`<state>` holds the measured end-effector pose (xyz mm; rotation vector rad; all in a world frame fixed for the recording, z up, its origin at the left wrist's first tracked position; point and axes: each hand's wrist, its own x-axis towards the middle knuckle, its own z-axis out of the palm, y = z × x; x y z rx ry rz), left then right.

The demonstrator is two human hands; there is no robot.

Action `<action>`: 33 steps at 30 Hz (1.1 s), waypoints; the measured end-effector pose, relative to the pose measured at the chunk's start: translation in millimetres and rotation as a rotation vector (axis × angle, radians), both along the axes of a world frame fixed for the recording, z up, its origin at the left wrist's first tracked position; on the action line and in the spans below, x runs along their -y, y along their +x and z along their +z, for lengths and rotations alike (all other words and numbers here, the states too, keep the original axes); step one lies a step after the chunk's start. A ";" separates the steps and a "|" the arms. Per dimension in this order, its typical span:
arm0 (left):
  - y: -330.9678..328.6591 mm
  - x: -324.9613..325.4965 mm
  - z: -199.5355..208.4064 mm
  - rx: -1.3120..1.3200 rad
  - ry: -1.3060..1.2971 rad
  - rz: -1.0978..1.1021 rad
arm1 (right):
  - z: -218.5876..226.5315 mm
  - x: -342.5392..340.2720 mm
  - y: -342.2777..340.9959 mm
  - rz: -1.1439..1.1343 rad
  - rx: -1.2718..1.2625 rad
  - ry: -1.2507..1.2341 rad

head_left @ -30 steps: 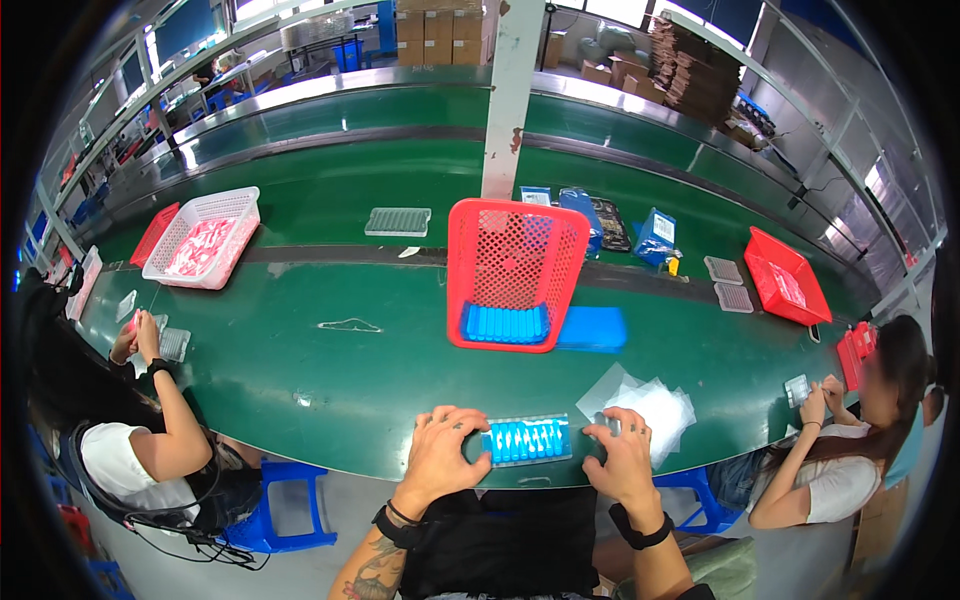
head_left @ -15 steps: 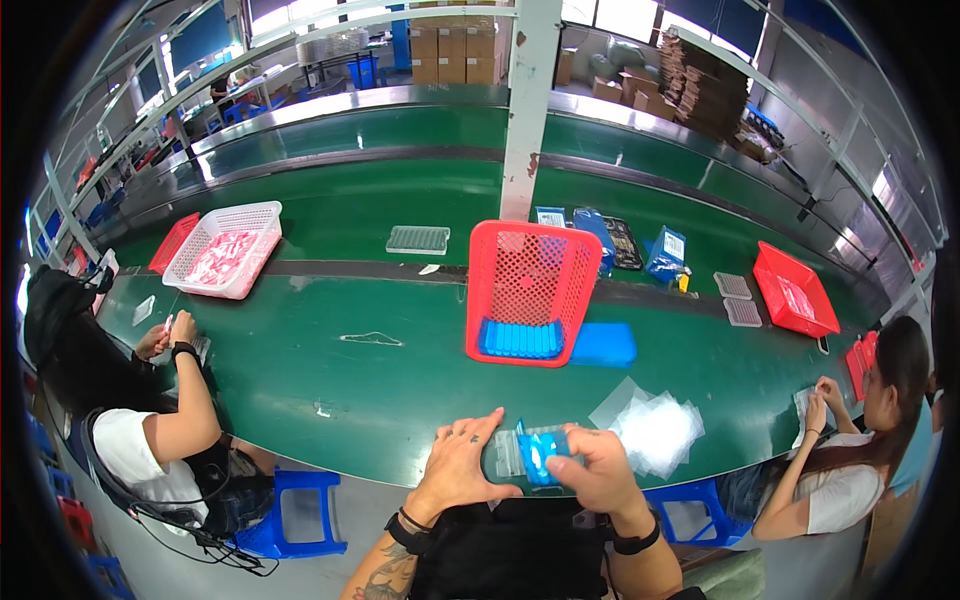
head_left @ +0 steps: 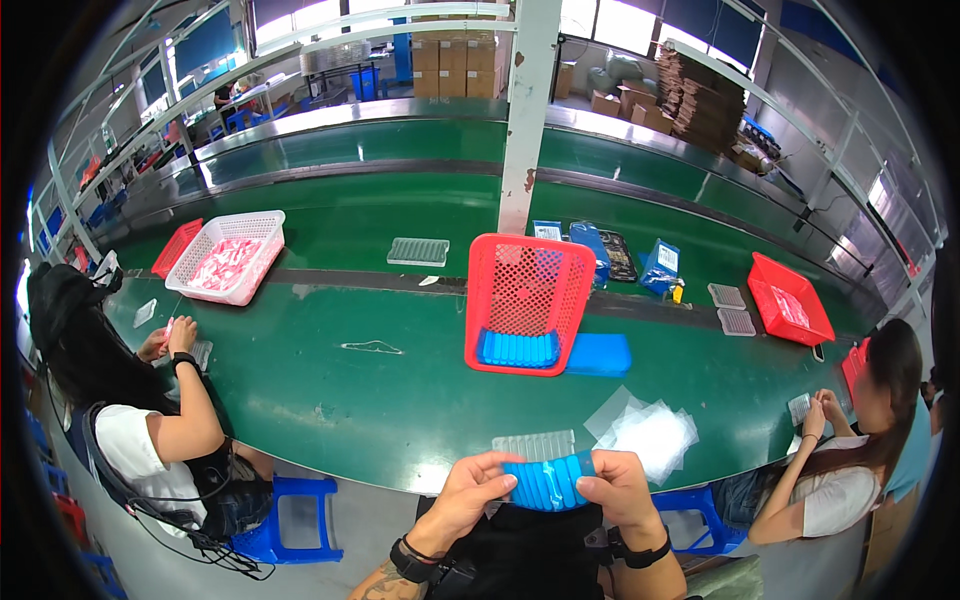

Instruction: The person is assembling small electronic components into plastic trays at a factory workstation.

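Blue pack (head_left: 548, 484) pinched between left hand (head_left: 470, 495) and right hand (head_left: 622, 490), with fingers (head_left: 490, 461) closed on both ends, at the near edge of the table (head_left: 400, 400), just this side of the clear tray (head_left: 540, 442).

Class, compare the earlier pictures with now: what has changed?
The row of blue tubular pieces was lifted off the clear ribbed plastic tray toward the person; the left hand and right hand now grip its ends. The red perforated plastic basket and translucent white sheets stayed put.
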<state>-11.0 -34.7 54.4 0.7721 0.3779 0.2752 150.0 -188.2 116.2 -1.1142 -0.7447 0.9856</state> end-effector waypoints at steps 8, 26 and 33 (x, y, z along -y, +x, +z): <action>-25.7 0.2 62.3 -0.007 1.264 0.513 | 17.3 6.5 6.0 -0.327 0.955 0.181; -43.3 0.3 68.1 0.089 1.904 0.755 | 22.4 7.5 4.9 -0.494 1.470 0.409; -36.2 -6.5 60.1 0.078 1.875 0.779 | 15.5 -4.1 8.7 -0.494 1.436 0.422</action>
